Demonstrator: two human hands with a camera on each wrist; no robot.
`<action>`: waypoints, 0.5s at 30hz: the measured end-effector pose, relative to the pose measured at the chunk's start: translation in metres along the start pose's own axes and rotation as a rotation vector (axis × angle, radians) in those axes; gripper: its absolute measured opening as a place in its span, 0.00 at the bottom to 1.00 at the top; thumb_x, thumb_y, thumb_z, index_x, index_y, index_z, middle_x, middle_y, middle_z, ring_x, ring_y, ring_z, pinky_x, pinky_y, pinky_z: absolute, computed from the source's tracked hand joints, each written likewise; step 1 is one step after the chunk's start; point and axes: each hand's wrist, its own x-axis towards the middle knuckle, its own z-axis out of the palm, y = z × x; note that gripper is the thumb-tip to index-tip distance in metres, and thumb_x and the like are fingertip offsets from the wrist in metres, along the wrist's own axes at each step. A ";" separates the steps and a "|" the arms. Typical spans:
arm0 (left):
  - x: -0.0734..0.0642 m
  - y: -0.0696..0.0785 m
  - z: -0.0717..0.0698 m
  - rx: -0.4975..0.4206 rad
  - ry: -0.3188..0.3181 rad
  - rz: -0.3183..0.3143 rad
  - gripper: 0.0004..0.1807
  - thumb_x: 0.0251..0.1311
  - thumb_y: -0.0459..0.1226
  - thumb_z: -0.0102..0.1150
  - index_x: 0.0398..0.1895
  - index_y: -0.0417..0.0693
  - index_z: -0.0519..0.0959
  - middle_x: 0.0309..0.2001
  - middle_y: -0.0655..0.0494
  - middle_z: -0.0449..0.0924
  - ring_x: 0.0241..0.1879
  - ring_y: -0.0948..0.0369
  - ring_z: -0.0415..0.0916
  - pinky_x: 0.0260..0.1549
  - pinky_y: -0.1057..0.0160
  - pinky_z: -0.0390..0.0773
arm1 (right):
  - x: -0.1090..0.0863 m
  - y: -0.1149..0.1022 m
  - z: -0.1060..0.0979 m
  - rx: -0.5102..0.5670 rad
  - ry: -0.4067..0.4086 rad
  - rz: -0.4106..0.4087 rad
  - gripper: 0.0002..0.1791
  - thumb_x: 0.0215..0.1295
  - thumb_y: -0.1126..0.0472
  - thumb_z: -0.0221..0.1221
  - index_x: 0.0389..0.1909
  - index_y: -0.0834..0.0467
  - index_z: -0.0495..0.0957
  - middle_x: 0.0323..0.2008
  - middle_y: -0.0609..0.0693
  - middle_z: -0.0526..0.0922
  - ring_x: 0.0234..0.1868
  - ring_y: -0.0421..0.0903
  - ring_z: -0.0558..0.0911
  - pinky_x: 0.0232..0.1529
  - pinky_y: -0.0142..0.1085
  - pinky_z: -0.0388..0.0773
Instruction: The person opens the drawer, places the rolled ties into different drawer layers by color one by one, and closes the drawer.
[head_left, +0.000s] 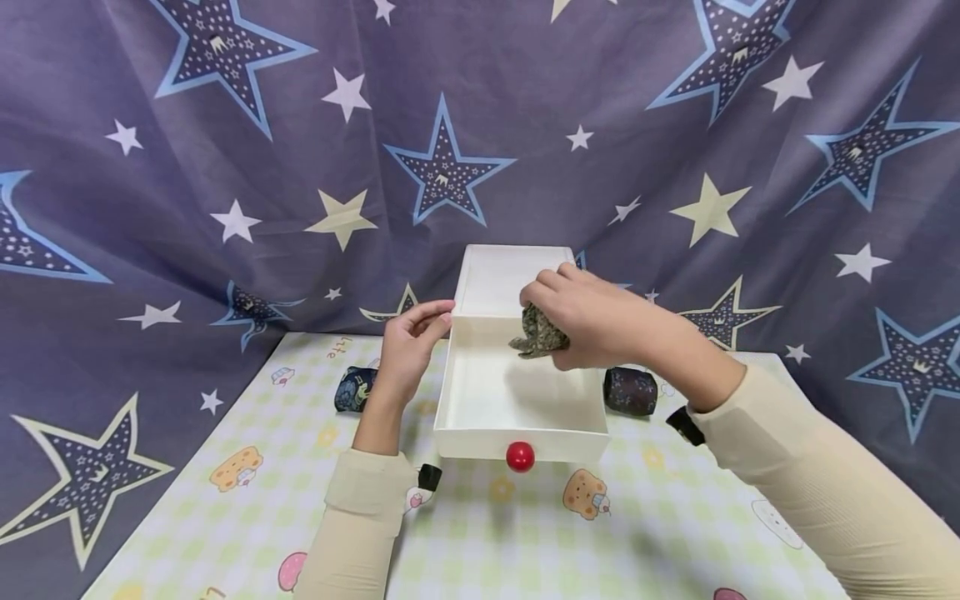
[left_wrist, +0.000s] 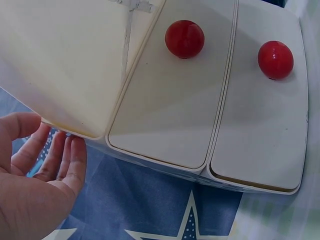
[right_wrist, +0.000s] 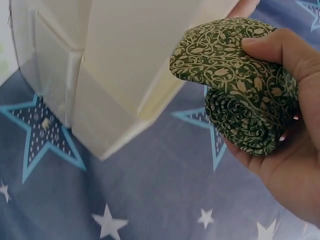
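Observation:
My right hand [head_left: 592,317] grips a rolled green necktie [right_wrist: 225,55] with a cream floral pattern, its broad end loose. It holds the tie above the pulled-out top drawer [head_left: 517,400] of a white drawer unit [head_left: 510,275]. A round red knob [head_left: 520,457] sits on that drawer's front. My left hand [head_left: 411,346] is at the unit's left side; in the left wrist view its fingertips [left_wrist: 77,145] touch the edge, fingers mostly straight. Below the pulled-out drawer, that view shows two closed drawers [left_wrist: 165,105] with red knobs.
A dark blue patterned roll [head_left: 354,390] lies on the table left of the unit, partly behind my left hand. On the right lies a dark maroon roll [head_left: 630,392]. A checked cloth [head_left: 255,517] covers the table; a star-patterned curtain [head_left: 450,67] hangs behind.

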 end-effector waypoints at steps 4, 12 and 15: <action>0.000 0.000 -0.001 -0.005 -0.002 -0.002 0.15 0.68 0.29 0.63 0.56 0.32 0.82 0.52 0.42 0.82 0.44 0.62 0.80 0.53 0.53 0.80 | 0.009 -0.010 0.009 -0.027 -0.030 -0.005 0.37 0.48 0.55 0.76 0.59 0.60 0.73 0.48 0.53 0.78 0.48 0.54 0.75 0.53 0.47 0.75; 0.001 -0.001 -0.001 -0.011 -0.006 0.001 0.15 0.68 0.29 0.63 0.56 0.31 0.82 0.47 0.47 0.83 0.43 0.62 0.81 0.48 0.65 0.82 | 0.020 -0.020 0.030 -0.110 -0.040 -0.031 0.36 0.47 0.53 0.74 0.58 0.60 0.74 0.46 0.53 0.79 0.45 0.54 0.76 0.50 0.47 0.77; 0.001 -0.001 -0.002 -0.007 -0.006 0.004 0.15 0.68 0.29 0.63 0.56 0.31 0.82 0.47 0.48 0.83 0.43 0.62 0.81 0.49 0.63 0.82 | 0.023 -0.024 0.036 -0.116 -0.069 -0.043 0.37 0.48 0.52 0.75 0.59 0.60 0.75 0.48 0.54 0.79 0.45 0.55 0.76 0.51 0.47 0.78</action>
